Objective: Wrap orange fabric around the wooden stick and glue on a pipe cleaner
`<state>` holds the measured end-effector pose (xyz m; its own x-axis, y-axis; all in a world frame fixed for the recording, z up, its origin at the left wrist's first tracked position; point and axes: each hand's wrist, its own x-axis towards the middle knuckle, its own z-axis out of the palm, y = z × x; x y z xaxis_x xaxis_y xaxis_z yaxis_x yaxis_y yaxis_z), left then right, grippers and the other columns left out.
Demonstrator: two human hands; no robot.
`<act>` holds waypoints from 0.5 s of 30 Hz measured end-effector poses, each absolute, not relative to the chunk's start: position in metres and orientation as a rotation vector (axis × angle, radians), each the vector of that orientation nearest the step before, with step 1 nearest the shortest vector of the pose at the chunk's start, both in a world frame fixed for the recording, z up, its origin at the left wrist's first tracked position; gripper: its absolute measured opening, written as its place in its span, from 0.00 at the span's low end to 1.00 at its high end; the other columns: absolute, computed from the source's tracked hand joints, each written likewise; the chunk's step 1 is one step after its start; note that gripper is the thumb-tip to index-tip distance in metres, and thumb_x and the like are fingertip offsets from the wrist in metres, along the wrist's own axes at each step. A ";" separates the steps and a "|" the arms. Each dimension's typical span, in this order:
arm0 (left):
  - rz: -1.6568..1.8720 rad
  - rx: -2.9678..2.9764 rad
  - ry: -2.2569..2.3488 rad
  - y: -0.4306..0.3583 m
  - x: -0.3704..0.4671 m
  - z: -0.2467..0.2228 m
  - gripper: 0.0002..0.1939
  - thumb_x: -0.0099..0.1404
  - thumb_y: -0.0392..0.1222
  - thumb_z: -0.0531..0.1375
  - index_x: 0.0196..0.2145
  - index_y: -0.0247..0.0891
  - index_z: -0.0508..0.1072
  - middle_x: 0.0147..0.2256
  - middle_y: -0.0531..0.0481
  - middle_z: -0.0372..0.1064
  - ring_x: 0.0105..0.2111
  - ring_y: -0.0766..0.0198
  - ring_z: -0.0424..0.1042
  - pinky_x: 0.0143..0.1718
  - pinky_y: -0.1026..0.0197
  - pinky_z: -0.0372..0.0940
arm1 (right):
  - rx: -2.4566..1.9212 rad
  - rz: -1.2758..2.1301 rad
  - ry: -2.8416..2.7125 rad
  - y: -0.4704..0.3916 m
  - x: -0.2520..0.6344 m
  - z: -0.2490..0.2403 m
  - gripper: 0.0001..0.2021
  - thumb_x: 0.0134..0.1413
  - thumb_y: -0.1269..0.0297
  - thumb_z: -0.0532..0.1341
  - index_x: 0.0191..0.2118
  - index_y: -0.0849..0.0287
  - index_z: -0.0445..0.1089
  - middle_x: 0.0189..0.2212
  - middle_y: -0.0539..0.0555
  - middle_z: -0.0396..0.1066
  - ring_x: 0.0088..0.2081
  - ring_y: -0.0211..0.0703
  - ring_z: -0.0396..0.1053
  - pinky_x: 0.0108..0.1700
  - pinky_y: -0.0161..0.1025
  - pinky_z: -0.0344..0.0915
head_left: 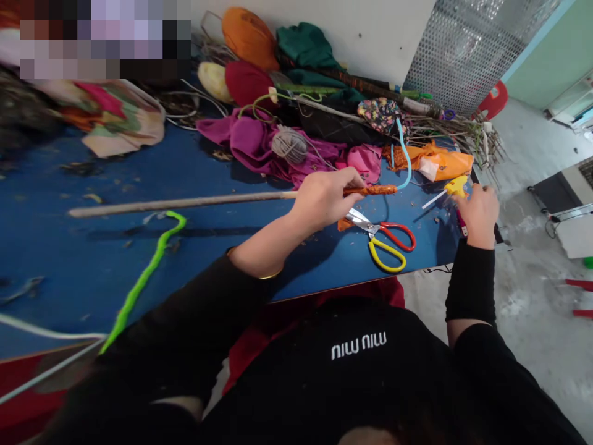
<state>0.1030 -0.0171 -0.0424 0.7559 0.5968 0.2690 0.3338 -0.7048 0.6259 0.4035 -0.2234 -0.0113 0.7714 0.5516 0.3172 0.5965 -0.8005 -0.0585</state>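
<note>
My left hand (324, 198) is closed around a long wooden stick (185, 203), which lies level above the table. Near its right end the stick is wrapped in orange material (382, 190), and a light blue fuzzy stem (406, 157) curves up from the tip. My right hand (482, 213), at the table's right end, has its fingers bent around a yellow glue gun (456, 185) with a white rod sticking out to the left. Part of it is hidden by the hand. Scissors (373, 228) with one red and one yellow handle lie below my left hand.
Purple cloth (245, 142), a ball of grey yarn (290, 145) and an orange packet (447, 164) lie along the back of the blue table (125, 179). Bundled twigs (445, 133) reach past its right end. A bright green fuzzy stem (143, 281) lies left. Another person sits at upper left.
</note>
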 end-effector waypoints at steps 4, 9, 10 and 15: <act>0.557 2.433 0.690 -0.020 0.105 -0.041 0.13 0.65 0.39 0.66 0.47 0.38 0.82 0.44 0.44 0.85 0.45 0.51 0.84 0.43 0.58 0.70 | -2.276 -0.325 -1.107 -0.191 0.384 -0.010 0.13 0.68 0.53 0.60 0.46 0.56 0.77 0.45 0.60 0.79 0.48 0.53 0.77 0.56 0.52 0.71; 0.439 2.512 0.639 -0.025 0.107 -0.038 0.14 0.67 0.39 0.64 0.49 0.39 0.82 0.44 0.46 0.85 0.44 0.52 0.84 0.43 0.58 0.69 | -1.851 0.518 -0.843 -0.108 0.370 -0.026 0.16 0.67 0.44 0.62 0.39 0.52 0.71 0.35 0.52 0.79 0.34 0.42 0.78 0.40 0.43 0.76; 0.411 2.534 0.637 -0.026 0.107 -0.037 0.13 0.67 0.40 0.64 0.49 0.39 0.82 0.43 0.46 0.85 0.43 0.51 0.84 0.42 0.58 0.69 | -1.837 0.579 -0.773 -0.096 0.367 -0.027 0.15 0.68 0.45 0.61 0.38 0.52 0.70 0.34 0.51 0.79 0.31 0.39 0.76 0.37 0.41 0.75; 0.303 2.611 0.650 -0.031 0.109 -0.029 0.13 0.70 0.39 0.62 0.49 0.40 0.82 0.43 0.47 0.85 0.43 0.51 0.83 0.40 0.57 0.66 | -2.021 0.295 -0.842 -0.100 0.346 -0.012 0.07 0.67 0.60 0.57 0.37 0.52 0.70 0.30 0.50 0.77 0.27 0.39 0.71 0.34 0.40 0.71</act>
<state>0.1093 -0.0309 -0.0293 0.8663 0.4884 0.1051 0.3941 -0.7974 0.4571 0.3460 -0.0998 -0.0123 0.7397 0.6637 0.1109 0.4489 -0.3640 -0.8161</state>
